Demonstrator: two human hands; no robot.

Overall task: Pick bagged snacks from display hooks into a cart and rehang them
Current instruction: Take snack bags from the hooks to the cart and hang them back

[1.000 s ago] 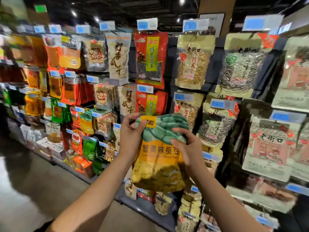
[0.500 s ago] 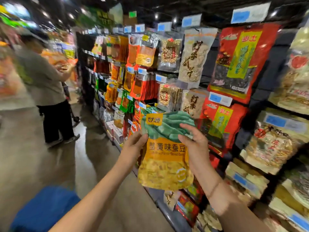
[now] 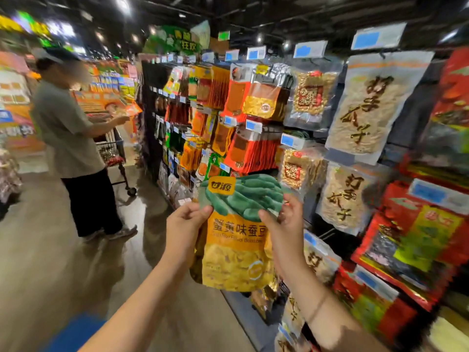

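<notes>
Swung left off the rack, both hands' grip pinches the yellow-green snack bag (image 3: pixel 236 240) upright.

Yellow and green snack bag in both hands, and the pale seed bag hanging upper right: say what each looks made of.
Yellow and green snack bag: likely glossy printed plastic film; it creases and catches highlights where the left hand and right hand pinch it. Pale seed bag: apparently clear plastic film, since the seeds seem to show through.

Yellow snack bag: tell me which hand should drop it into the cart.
Probably left. The left hand and right hand both pinch the yellow snack bag, but the blue shape, likely the cart, lies low on the left, while the display rack is right.
</notes>
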